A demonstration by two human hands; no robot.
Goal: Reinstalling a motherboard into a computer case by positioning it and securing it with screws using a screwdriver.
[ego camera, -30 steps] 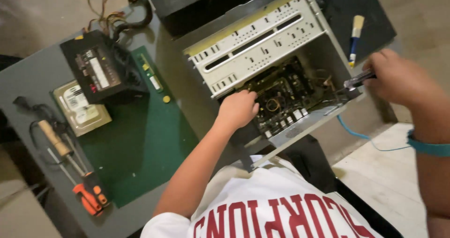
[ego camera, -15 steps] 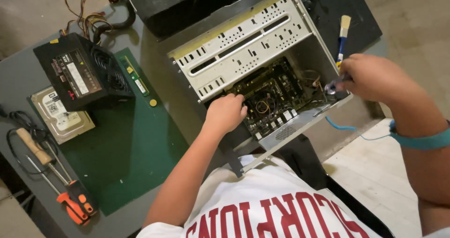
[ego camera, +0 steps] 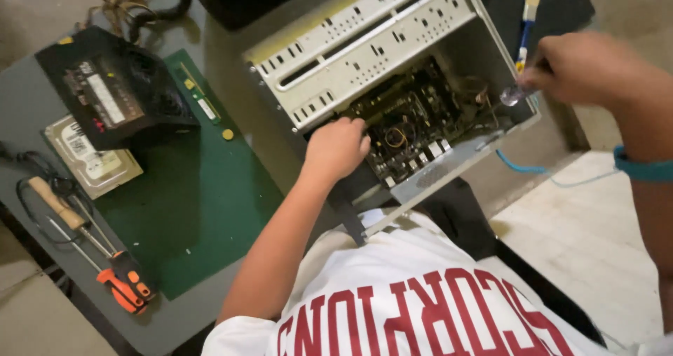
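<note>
— What was the left hand (ego camera: 338, 145) doing at that moment?

— It rested on the near edge of the open computer case (ego camera: 392, 82), fingers curled down over the rim, just in front of the motherboard (ego camera: 413, 128). I could not tell whether it really gripped something or only leaned there. It had stayed at almost the same spot on the case as a moment before.

— And the right hand (ego camera: 582, 68)?

— It was closed around a tool with a clear handle (ego camera: 514, 94), probably a screwdriver, and only the end of the handle showed below the fingers. The tool was held at the far-right corner of the case, beside the board. Earlier this hand was lower against the case wall; now it was a little higher and the handle was easier to see, though the picture there was blurred by motion.

— What lay around the hands?

— Beyond the right hand, a small brush (ego camera: 527, 19) with a blue handle lay on a dark panel. Well to the left of the left hand, on the grey surface (ego camera: 42, 82), were a green mat (ego camera: 196, 202), a black power supply (ego camera: 116, 93), a hard drive (ego camera: 91, 161) partly under it, and further off, two screwdrivers (ego camera: 105, 258) — one with a wooden handle, one orange.

— So the work was inside the case?

— As I judged it, yes.
</note>
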